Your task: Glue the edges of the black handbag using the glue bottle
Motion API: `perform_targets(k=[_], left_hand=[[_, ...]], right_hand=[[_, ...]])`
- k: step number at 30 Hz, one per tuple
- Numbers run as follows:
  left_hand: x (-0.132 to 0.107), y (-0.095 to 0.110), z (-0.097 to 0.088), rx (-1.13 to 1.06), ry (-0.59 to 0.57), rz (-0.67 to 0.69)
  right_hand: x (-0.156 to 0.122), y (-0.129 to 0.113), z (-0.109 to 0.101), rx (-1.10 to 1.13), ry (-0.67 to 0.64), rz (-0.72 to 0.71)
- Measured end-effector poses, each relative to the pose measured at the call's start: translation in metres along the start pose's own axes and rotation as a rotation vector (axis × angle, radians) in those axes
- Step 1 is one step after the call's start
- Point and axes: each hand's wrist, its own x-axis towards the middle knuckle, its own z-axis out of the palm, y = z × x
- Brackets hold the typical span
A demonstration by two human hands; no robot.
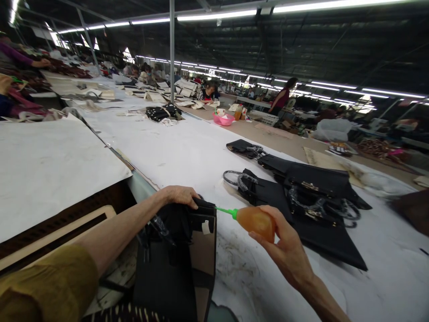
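My right hand (291, 250) is gripping the bottle (256, 223), left hand (181, 195) pinching the bag (164, 277) at the table (181, 156) edge, handbags (303, 176) lying rightward.

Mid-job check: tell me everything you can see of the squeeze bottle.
The squeeze bottle has a rounded, translucent amber body, seemingly soft plastic, and a green nozzle tapering to a thin tip. It lies roughly sideways in the right hand, gripped between thumb and fingers above the white table surface. The tip points at the upper edge of the black bag; whether it touches is unclear. Any flow is too small to tell.
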Motion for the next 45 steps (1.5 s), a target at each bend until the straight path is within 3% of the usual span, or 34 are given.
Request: perform_targets(k=[7, 16, 21, 33, 45], left_hand=[[0.001, 0.0, 0.0, 0.011, -0.003, -0.012], [0.006, -0.005, -0.001, 0.041, -0.005, -0.021], [0.005, -0.006, 0.0, 0.047, 0.0, -0.019], [0.0, -0.009, 0.006, 0.037, 0.026, 0.022], [-0.006, -0.012, 0.011, 0.012, 0.044, 0.072]], right_hand=[[-0.01, 0.003, -0.001, -0.027, -0.032, 0.057], [-0.001, 0.004, 0.001, 0.009, 0.003, 0.048], [-0.006, 0.003, 0.0, 0.019, -0.066, 0.117], [-0.008, -0.003, -0.003, 0.166, -0.029, 0.264], [-0.008, -0.009, -0.004, 0.1, -0.097, 0.299]])
